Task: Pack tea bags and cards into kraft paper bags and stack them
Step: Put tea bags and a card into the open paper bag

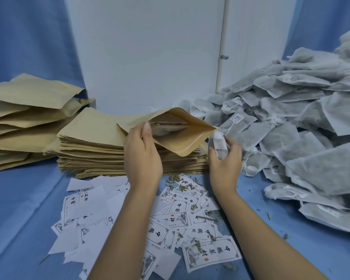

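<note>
Filling step — left hand (142, 152) grips the kraft bag (170, 132) at frame centre, mouth spread; right hand (225, 156) pinches 1 tea bag (218, 143) beside it — next, slide it in.

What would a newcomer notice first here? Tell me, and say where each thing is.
The grey heap of tea bags on the right catches the eye first. In the middle the left hand holds a kraft bag open, while the right hand grips a tea bag beside its mouth. Printed cards lie scattered on the blue cloth in front, with a stack of flat bags behind.
</note>
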